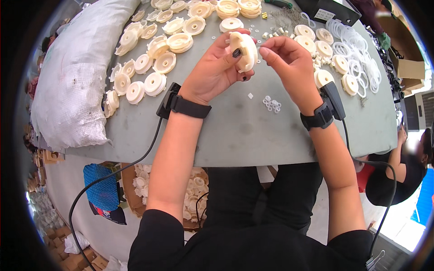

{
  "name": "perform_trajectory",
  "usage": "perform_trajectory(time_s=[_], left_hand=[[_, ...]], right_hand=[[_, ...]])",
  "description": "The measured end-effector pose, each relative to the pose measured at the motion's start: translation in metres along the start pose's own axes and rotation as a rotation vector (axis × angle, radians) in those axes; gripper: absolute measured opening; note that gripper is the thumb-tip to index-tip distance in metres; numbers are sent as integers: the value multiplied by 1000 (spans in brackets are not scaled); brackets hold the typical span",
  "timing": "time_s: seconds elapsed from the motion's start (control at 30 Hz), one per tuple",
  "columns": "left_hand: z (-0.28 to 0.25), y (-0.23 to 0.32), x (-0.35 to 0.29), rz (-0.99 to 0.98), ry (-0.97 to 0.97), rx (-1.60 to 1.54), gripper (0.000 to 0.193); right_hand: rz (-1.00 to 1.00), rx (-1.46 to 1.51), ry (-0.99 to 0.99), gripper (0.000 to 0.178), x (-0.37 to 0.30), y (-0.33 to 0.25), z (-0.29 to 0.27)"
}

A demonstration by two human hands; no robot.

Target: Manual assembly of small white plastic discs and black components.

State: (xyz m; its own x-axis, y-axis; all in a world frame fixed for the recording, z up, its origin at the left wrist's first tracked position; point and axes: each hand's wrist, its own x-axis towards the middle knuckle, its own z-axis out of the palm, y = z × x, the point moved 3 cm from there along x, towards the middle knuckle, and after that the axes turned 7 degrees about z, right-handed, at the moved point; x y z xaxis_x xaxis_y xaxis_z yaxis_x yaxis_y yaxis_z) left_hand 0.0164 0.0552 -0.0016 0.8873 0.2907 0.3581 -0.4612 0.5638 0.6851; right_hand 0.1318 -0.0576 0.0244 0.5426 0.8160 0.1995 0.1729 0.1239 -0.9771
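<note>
Above the middle of the grey table, my left hand is closed on a cream round plastic housing, held on edge with its rim toward the right. The thumb lies across its near side. Close to that rim is my right hand, thumb and forefinger pinched together; what they hold, if anything, is too small to make out. Below the hands lie several small translucent rings in a cluster and a tiny white square piece. Many similar cream housings are spread over the table's left and far parts.
A large white woven sack fills the left side. Large clear rings, cream discs and a black box occupy the right. Beneath the table is a carton of white parts. Another person sits at the right.
</note>
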Motion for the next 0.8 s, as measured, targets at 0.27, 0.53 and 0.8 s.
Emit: perform_trajectory(time_s=[0.27, 0.53, 0.8], left_hand=[[11, -4, -4, -26, 29, 26, 44], [13, -2, -3, 0, 51, 42, 48], [4, 1, -1, 51, -125, 74, 38]], right_hand=[[-54, 261, -142, 14, -11, -6, 10], [-35, 359, -205, 18, -14, -13, 9], [-42, 339, -263, 13, -17, -15, 16]])
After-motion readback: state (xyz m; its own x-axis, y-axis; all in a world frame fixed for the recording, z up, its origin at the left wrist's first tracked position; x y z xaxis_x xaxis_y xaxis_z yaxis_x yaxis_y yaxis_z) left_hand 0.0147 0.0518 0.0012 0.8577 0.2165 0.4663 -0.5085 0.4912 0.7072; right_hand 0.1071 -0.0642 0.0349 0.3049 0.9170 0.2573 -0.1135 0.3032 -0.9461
